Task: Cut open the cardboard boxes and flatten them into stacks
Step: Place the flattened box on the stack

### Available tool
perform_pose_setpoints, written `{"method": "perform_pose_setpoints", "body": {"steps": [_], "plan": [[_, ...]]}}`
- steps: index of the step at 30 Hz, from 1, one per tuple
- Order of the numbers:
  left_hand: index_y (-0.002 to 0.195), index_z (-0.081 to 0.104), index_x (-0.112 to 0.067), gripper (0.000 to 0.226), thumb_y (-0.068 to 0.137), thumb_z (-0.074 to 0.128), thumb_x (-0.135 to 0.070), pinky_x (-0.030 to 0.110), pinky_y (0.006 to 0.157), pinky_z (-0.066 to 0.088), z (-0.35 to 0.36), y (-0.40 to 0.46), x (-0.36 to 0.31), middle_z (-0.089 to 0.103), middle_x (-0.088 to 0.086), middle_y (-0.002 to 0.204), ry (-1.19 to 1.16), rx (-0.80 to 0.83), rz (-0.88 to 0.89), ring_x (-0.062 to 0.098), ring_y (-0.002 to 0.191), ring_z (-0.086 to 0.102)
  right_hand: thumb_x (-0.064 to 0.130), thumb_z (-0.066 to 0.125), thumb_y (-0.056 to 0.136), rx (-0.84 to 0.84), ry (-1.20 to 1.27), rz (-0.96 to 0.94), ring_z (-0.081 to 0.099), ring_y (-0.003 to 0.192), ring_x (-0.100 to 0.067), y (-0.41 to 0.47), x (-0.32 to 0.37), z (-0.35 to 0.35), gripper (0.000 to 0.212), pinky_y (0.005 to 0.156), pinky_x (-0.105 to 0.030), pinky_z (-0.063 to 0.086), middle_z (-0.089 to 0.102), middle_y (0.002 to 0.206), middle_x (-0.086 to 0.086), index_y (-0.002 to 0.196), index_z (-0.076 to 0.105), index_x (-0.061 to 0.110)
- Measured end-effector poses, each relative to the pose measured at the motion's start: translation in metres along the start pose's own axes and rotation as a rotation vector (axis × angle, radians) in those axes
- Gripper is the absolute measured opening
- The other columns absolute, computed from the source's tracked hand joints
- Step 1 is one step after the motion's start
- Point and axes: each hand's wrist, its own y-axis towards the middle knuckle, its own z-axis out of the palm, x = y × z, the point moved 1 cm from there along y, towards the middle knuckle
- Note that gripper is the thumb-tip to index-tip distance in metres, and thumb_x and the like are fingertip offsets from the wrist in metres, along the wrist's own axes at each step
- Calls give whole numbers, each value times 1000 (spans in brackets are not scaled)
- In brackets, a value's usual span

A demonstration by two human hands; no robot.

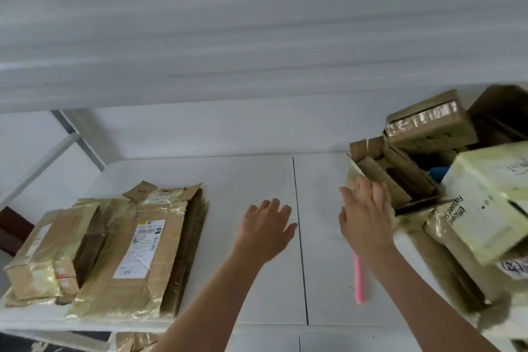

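A stack of flattened, taped cardboard boxes [137,251] lies on the left of the white table [257,174], with a smaller flat pile [54,248] beside it. On the right is a heap of unflattened boxes; an open brown box [400,174] with raised flaps sits at its near-left corner. My right hand [365,217] reaches to that box, fingers spread against its side flap, not clearly gripping. My left hand [265,226] hovers open over the table's middle. A pink cutter [358,280] lies on the table under my right forearm.
More boxes stand at the right: a taped brown one [428,123] at the back and a pale green printed one [491,203] nearer. A seam [300,237] runs down the table. A white shelf or wall lies beyond the far edge.
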Motion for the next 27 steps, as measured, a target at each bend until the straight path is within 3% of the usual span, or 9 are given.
{"method": "perform_pose_setpoints", "body": {"steps": [2,5,10,13,17,20,22,25,27], "plan": [[95,67,-17,31,84,67,-47,35,64,52,-1,8,-14,64,2,90,27,-16,16,22,81,67,16,77,71,54,-52,76,39,118,-36,3,-22,-4,42,108,-54,31,46,136,-17,111,66,18],[115,61,-16,37,96,50,-46,38,81,47,-1,17,-34,60,4,111,-6,0,17,24,102,61,23,64,87,224,-132,59,41,125,-27,3,-44,-2,50,115,-45,23,49,132,-5,135,51,28],[129,51,-17,42,102,36,-46,36,91,41,-2,22,-45,53,3,127,51,23,-35,23,115,54,15,72,78,230,-32,38,61,103,-13,9,-51,-3,44,106,-37,36,63,104,9,119,62,30],[133,47,-21,43,103,31,-47,33,94,40,-4,22,-39,50,0,131,59,24,-103,19,118,52,6,80,69,113,304,18,67,94,-19,10,-47,4,50,87,-40,52,67,101,6,114,68,26],[144,38,-26,49,102,29,-51,36,98,42,-7,18,-24,44,0,141,-201,-56,-317,20,123,49,-1,61,90,77,843,-61,58,108,-8,9,-20,-11,38,82,-10,44,65,116,7,125,66,15],[153,18,-29,67,96,35,-60,46,108,34,-14,12,-15,23,8,154,-620,-216,-630,30,138,30,-5,50,94,241,1164,17,62,105,-3,5,2,-20,43,86,-23,56,61,114,19,117,61,30],[155,9,-33,78,91,38,-68,54,113,22,-20,12,-9,8,8,160,-799,-237,-817,33,146,9,1,47,98,398,1370,193,67,89,-12,4,16,-18,39,77,-36,59,66,108,11,118,48,34],[154,16,-34,78,89,37,-72,58,116,12,-16,7,2,-2,7,162,-795,14,-929,34,149,-5,20,43,103,740,1612,588,66,89,-24,-4,35,-1,23,82,-46,56,65,105,-6,124,46,27],[155,17,-33,79,90,40,-71,56,119,5,2,-4,7,-6,8,163,-657,197,-895,33,149,-11,25,36,105,865,1555,708,64,102,-28,-13,41,22,28,92,-52,54,62,115,-9,127,53,18]]}}
